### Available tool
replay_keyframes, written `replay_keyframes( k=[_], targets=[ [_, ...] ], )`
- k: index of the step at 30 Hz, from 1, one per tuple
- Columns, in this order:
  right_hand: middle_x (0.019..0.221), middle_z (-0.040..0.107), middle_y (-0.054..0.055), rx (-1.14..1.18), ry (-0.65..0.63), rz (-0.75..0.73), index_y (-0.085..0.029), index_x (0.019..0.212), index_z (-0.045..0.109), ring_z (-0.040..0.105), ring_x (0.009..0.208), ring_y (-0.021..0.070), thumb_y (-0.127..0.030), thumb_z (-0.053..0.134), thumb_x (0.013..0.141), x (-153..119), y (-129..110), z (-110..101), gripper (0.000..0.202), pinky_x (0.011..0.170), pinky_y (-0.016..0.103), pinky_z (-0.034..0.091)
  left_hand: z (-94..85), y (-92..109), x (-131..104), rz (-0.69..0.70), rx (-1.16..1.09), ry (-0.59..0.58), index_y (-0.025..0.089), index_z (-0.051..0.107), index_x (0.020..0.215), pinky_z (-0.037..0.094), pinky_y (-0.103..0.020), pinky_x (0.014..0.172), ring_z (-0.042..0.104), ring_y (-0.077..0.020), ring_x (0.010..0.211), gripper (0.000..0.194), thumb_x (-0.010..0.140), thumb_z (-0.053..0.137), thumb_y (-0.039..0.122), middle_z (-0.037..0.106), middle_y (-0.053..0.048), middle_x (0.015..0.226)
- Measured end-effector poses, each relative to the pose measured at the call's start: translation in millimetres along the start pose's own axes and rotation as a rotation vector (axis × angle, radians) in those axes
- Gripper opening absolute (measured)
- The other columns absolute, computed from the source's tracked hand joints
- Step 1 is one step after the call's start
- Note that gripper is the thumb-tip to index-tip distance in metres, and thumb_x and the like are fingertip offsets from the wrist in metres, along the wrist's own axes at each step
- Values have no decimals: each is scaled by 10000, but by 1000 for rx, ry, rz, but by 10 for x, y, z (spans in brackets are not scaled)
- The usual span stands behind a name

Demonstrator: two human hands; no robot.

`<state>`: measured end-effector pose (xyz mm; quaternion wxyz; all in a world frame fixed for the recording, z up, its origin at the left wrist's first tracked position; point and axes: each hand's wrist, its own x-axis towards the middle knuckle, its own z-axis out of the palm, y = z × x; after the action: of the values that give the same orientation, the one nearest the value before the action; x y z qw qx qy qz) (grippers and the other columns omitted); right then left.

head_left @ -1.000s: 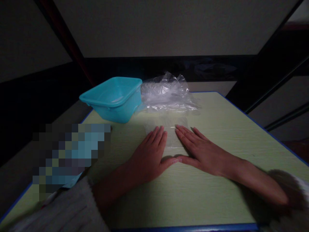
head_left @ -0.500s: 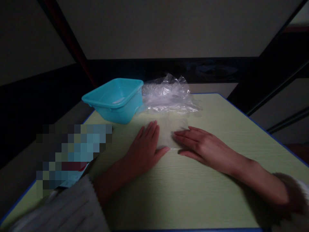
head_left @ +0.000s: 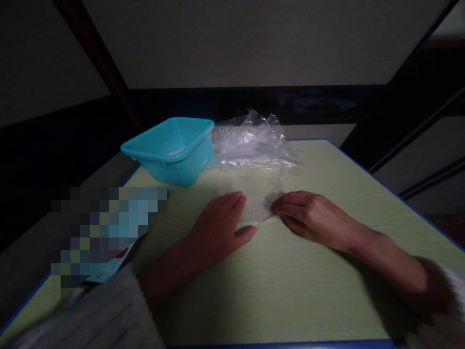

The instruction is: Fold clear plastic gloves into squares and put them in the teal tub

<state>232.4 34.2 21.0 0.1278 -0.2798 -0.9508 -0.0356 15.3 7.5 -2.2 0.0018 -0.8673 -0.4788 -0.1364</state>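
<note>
A thin, clear plastic sheet (head_left: 258, 199), perhaps a flattened bag, lies on the table between my two hands. My left hand (head_left: 221, 223) rests flat on its left side, fingers together and thumb held apart. At the right edge, my right hand (head_left: 308, 213) has its fingertips and thumb pinched together on the plastic, which puckers there. The fingertips partly hide that edge.
Behind the sheet lies a crumpled heap of clear plastic (head_left: 254, 145). To its left stands a turquoise plastic basin (head_left: 178, 165). A blurred-out, light blue item (head_left: 119, 232) lies by my left forearm. The pale green table (head_left: 283, 295) has a blue edge.
My right hand has gone from lying with fingers extended to pinching the plastic's right edge. The fingers of my left hand have drawn back slightly toward me.
</note>
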Motion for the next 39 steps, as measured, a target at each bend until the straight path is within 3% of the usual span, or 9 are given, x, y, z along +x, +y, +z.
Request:
replay_keyframes(
  k=[9,16,21,26,29,32,39],
  targets=[
    [830,705,45,411,146,185,-165,857,644,654,717,150,-254,459,871,-16,160,-2,205,636,246,496,-11,-91,18,0,-59,7,92,463,1215,399,-385,980,489,-242,1168,489,786,535,315,529,-149,1264],
    [712,695,19,479,319,308,-194,762,642,627,610,139,-261,524,821,-9,186,-1,147,540,235,481,-53,-250,65,-101,-296,26,132,584,1133,443,-342,926,584,-205,1067,354,837,395,171,612,-87,1178],
    [646,665,6,539,476,313,-189,727,625,593,559,119,-254,558,796,-10,213,21,117,484,216,451,-105,-366,92,-146,-461,95,129,645,1055,467,-324,871,625,-206,991,342,832,407,231,665,-72,1078],
    [600,635,-4,587,572,334,-192,714,598,567,515,107,-248,576,785,-8,197,-15,93,453,213,442,-210,-350,102,-131,-501,228,136,694,842,490,-271,730,663,-190,800,304,833,446,310,722,-51,883],
    [621,658,-6,700,602,338,-204,734,589,594,516,110,-237,585,789,-11,167,-57,65,474,222,483,-327,-294,95,-108,-515,223,150,679,730,474,-237,629,655,-164,699,305,843,435,294,719,-30,769],
    [633,674,-8,771,623,315,-218,747,592,620,510,120,-226,593,793,-27,141,-93,46,471,233,516,-427,-247,84,-81,-567,233,164,664,693,472,-218,629,656,-142,682,285,842,444,267,713,-14,727],
    [611,659,-30,655,749,262,-230,779,606,611,442,108,-178,614,793,-82,53,-195,55,391,211,486,-514,-201,21,-68,-776,249,168,665,713,498,-205,559,657,-122,573,241,833,496,290,707,-2,662]
  ],
)
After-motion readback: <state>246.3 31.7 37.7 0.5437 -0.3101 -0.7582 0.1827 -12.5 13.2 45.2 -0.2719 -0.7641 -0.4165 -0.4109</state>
